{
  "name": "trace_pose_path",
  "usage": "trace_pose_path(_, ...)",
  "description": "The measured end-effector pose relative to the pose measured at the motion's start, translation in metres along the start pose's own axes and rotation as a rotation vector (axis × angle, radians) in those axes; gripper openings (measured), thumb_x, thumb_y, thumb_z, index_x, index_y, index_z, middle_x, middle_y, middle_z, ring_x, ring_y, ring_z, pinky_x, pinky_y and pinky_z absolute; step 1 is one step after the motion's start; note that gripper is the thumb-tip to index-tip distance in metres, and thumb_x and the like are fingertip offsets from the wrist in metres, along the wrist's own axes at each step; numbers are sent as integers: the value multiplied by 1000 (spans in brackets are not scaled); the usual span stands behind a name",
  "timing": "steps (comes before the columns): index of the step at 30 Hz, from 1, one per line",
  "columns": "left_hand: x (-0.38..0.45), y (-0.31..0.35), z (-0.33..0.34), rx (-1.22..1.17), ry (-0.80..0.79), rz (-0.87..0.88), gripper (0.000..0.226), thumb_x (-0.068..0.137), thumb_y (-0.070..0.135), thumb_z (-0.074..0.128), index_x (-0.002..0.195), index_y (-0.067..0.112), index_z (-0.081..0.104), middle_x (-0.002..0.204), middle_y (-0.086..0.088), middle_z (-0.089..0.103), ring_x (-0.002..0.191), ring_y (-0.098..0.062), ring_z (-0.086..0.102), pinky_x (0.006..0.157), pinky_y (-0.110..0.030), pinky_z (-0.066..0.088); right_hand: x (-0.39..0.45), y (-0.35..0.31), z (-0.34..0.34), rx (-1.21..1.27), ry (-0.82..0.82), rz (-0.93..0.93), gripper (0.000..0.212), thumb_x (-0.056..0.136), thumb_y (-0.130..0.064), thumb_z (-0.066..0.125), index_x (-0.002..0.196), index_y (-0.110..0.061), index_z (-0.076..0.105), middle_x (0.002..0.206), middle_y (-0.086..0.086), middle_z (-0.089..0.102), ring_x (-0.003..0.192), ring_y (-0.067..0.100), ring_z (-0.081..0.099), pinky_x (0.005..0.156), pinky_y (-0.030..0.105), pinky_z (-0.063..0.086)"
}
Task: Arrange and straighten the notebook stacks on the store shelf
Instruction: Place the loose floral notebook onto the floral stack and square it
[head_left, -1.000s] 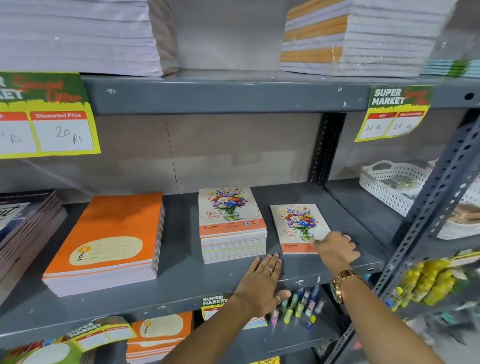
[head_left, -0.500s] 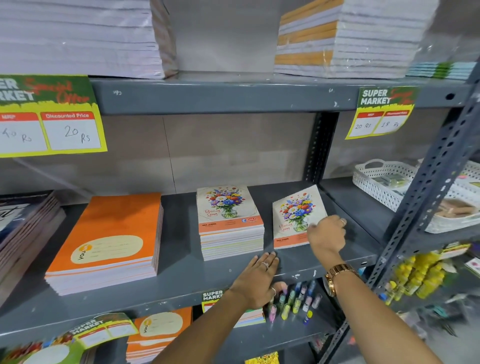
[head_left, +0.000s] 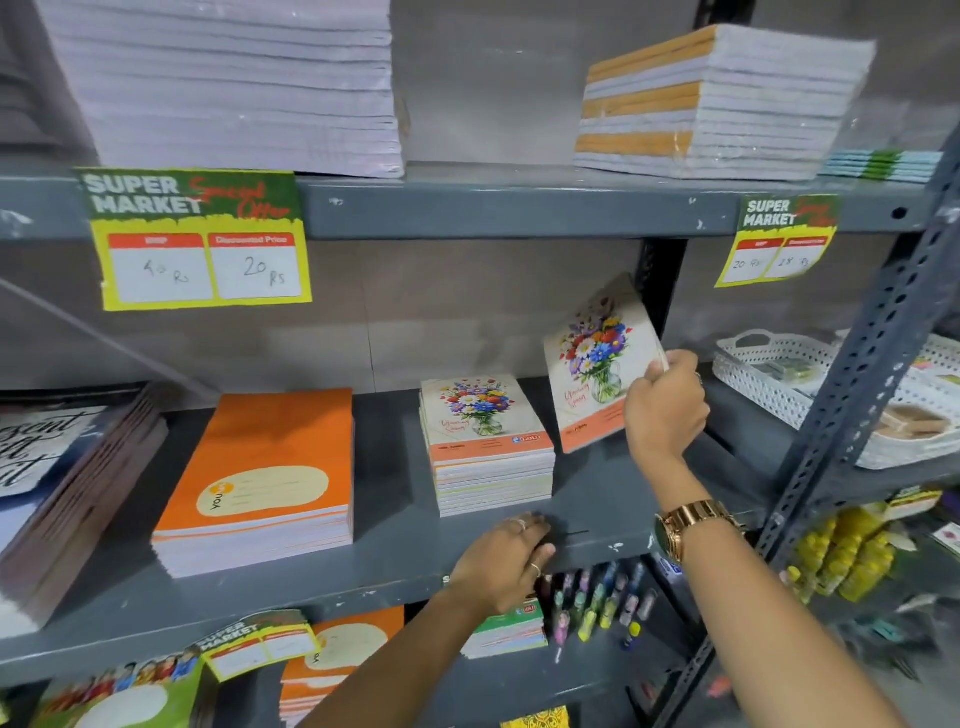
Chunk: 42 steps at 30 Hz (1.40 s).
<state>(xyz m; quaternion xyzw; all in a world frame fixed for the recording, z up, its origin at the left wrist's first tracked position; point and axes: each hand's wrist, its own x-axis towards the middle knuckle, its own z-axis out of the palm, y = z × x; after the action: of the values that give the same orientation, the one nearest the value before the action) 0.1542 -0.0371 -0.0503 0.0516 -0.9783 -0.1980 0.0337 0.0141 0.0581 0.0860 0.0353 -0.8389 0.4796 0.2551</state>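
Note:
My right hand (head_left: 666, 410) grips a single flower-cover notebook (head_left: 595, 364) by its right edge and holds it tilted up above the grey middle shelf (head_left: 395, 525). Just to its left a stack of the same flower-cover notebooks (head_left: 485, 447) sits on the shelf. An orange notebook stack (head_left: 265, 478) lies further left. My left hand (head_left: 501, 564) rests on the shelf's front edge, fingers curled over it, holding no notebook.
Dark-covered books (head_left: 67, 488) lie at the far left. White baskets (head_left: 810, 384) stand on the right shelf behind a slotted upright post (head_left: 862, 395). Tall wrapped stacks (head_left: 717, 104) fill the top shelf. Price tags (head_left: 200, 239) hang from its edge. Markers (head_left: 597, 603) and notebooks sit below.
My right hand has lifted the single flower notebook off the shelf and tilted it upright. My left hand has slid back to the shelf's front edge.

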Motion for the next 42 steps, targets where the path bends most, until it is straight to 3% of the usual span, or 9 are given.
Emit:
trace_pose_path(8,-25,-28,-23,4,163,-90,37,99,33,29,125,15,48,128,-11,56,112,-30,55,94,-38,48,-27,-19,45,163,-324,265,27,94,-18,47,110,-2,62,113,23,66,103,41,62,95,42,47)
trace_pose_path(13,-39,-47,-31,16,249,-132,35,99,35,28,119,18,51,123,-8,59,105,-26,59,87,-34,49,-45,-24,73,206,-468,420,27,92,-17,51,106,-1,68,108,21,69,83,36,66,88,37,49)
trace_pose_path(18,-50,-64,-33,54,299,-175,35,99,36,27,118,19,52,119,-6,62,104,-23,59,85,-32,47,-56,-13,83,167,-515,489,23,89,-13,56,102,4,65,106,22,70,74,34,67,82,44,57)
trace_pose_path(21,-50,-66,-34,45,374,-199,34,98,36,29,118,21,52,119,-3,62,104,-19,60,86,-29,49,-60,-8,85,137,-509,425,20,87,-16,60,97,1,64,105,23,69,87,41,68,81,47,57)
trace_pose_path(24,-45,-63,-33,2,473,-207,31,98,33,32,121,22,51,122,0,61,106,-15,59,85,-24,48,-60,-9,82,59,-502,335,15,84,-19,64,89,-4,66,100,20,70,87,38,68,77,37,57)
trace_pose_path(29,-32,-50,-31,-221,610,-324,42,95,29,45,135,26,34,140,5,44,121,-13,51,96,-25,48,-57,-2,74,-130,-437,119,19,85,-29,64,93,-12,68,101,13,69,97,34,63,69,30,45)
trace_pose_path(35,-23,-34,-33,-463,762,-423,56,91,23,54,139,20,27,151,-2,28,131,-21,41,103,-38,43,-51,33,68,91,-458,199,27,89,-5,47,103,-9,70,112,17,68,104,35,59,83,34,47)
trace_pose_path(38,-18,-33,-37,-669,756,-530,67,90,20,57,144,20,19,155,-5,22,140,-27,28,112,-46,31,-55,47,66,175,-535,237,32,90,-3,45,109,-8,69,121,13,66,113,31,57,96,35,44)
trace_pose_path(42,-8,-32,-47,-967,590,-589,71,92,10,53,147,22,10,155,-6,23,145,-27,13,117,-49,15,-59,54,66,304,-607,295,37,88,0,42,110,-8,69,123,12,65,116,28,57,106,40,42)
